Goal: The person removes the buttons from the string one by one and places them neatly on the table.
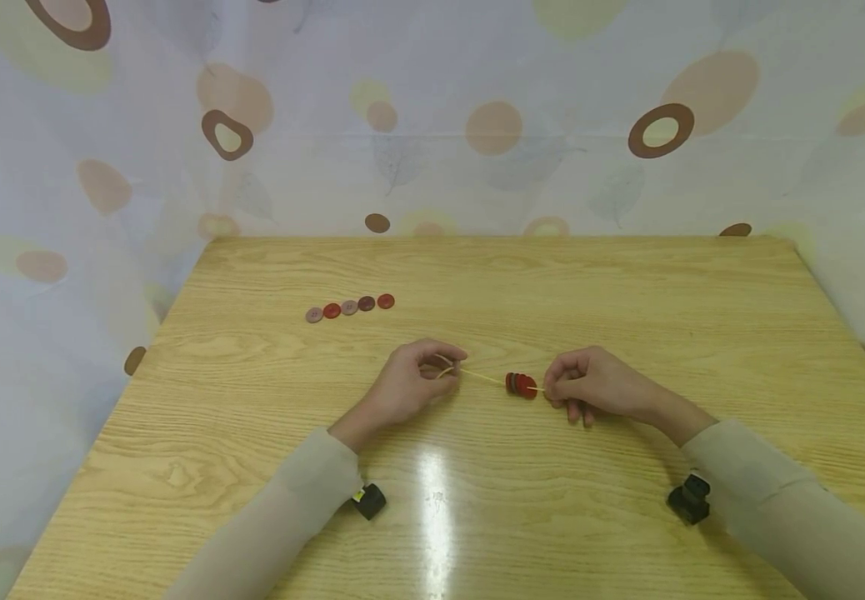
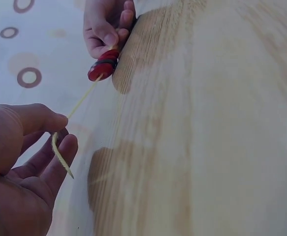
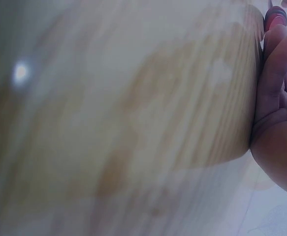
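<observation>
A pale yellow string [image 1: 481, 377] runs in a straight line between my two hands, over the middle of the table. Near its right end sits a stack of buttons [image 1: 520, 384], mostly red with a dark one among them, threaded on the string and packed face to face. I cannot tell whether the stack touches the wood.

My left hand [image 1: 406, 382] pinches a single small button [image 2: 60, 133] between the thumb and fingertips. The string meets this button, and a loose end hangs past it on the palm side, slanting down across my fingers. A bare length of string separates this button from the stack.

My right hand [image 1: 601, 383] pinches the string just beyond the stack, thumb against finger, with the other fingers bent loosely below.

Beyond my left hand, a slightly slanting row of five buttons [image 1: 349, 307] lies flat on the table [image 1: 665, 308]: dull pink, red, dull pink, dark purplish red, and red, from left to right. The last red one sits a little apart from its neighbour.

Pale sleeves [image 1: 755, 467] cover my forearms, and a small black camera [image 1: 690, 500] shows at each wrist. Behind the wooden table hangs a whitish cloth [image 1: 432, 50] with brown and peach spots.
</observation>
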`<act>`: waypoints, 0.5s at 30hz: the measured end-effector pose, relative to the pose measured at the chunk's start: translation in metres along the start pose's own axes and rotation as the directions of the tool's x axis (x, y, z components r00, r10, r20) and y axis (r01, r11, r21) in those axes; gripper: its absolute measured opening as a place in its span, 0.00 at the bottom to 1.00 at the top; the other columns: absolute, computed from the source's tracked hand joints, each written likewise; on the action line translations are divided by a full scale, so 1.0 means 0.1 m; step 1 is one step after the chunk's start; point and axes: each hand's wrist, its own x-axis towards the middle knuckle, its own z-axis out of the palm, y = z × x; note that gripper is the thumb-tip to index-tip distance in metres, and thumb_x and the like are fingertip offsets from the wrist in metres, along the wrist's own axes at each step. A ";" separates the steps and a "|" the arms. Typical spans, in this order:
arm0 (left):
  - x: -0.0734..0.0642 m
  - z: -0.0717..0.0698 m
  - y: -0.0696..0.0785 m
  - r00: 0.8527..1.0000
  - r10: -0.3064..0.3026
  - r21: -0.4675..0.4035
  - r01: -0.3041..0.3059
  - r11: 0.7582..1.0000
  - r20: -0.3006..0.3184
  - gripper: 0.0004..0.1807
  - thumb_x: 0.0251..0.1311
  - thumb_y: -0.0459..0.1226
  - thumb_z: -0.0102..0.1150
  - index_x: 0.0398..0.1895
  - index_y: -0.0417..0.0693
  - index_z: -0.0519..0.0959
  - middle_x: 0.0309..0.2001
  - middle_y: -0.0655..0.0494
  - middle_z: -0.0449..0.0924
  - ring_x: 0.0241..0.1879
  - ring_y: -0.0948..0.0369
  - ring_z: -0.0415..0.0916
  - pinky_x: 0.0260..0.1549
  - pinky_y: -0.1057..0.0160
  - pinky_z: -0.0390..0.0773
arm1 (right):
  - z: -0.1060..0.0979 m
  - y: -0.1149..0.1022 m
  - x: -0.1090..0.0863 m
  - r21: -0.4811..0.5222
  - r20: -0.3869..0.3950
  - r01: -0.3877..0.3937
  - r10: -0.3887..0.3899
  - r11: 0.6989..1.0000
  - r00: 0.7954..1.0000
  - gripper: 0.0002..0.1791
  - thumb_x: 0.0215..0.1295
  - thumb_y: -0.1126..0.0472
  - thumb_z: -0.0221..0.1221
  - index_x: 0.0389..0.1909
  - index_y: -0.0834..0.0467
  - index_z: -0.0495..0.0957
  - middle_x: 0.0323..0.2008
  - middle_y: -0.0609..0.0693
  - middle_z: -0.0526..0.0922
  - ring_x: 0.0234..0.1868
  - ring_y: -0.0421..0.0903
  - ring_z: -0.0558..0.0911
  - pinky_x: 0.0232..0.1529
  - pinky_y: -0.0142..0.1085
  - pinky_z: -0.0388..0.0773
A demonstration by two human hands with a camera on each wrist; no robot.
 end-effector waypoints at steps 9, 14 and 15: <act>-0.03 -0.03 -0.03 1.000 0.014 -0.007 -0.014 1.000 -0.018 0.16 0.62 0.25 0.64 0.54 0.38 0.81 0.51 0.47 0.82 0.50 0.55 0.80 0.50 0.59 0.81 | 0.00 0.00 0.01 0.000 -0.001 -0.005 0.005 1.000 1.000 0.08 0.72 0.64 0.58 0.40 0.68 0.78 0.29 0.59 0.82 0.21 0.44 0.80 0.18 0.35 0.80; -0.04 -0.04 -0.02 1.000 0.014 0.000 -0.014 1.000 -0.025 0.16 0.62 0.26 0.64 0.54 0.39 0.81 0.51 0.48 0.82 0.50 0.55 0.80 0.51 0.59 0.80 | 0.00 0.00 0.01 0.000 -0.001 -0.004 0.004 1.000 1.000 0.09 0.72 0.64 0.59 0.40 0.68 0.78 0.29 0.59 0.82 0.21 0.44 0.80 0.18 0.35 0.80; -0.04 -0.04 -0.02 1.000 0.015 0.001 -0.015 1.000 -0.027 0.16 0.62 0.26 0.65 0.54 0.39 0.81 0.51 0.48 0.82 0.50 0.55 0.80 0.51 0.59 0.80 | 0.00 0.00 0.01 0.001 -0.001 -0.003 0.003 1.000 1.000 0.09 0.72 0.63 0.59 0.40 0.68 0.78 0.29 0.59 0.82 0.21 0.44 0.80 0.18 0.35 0.80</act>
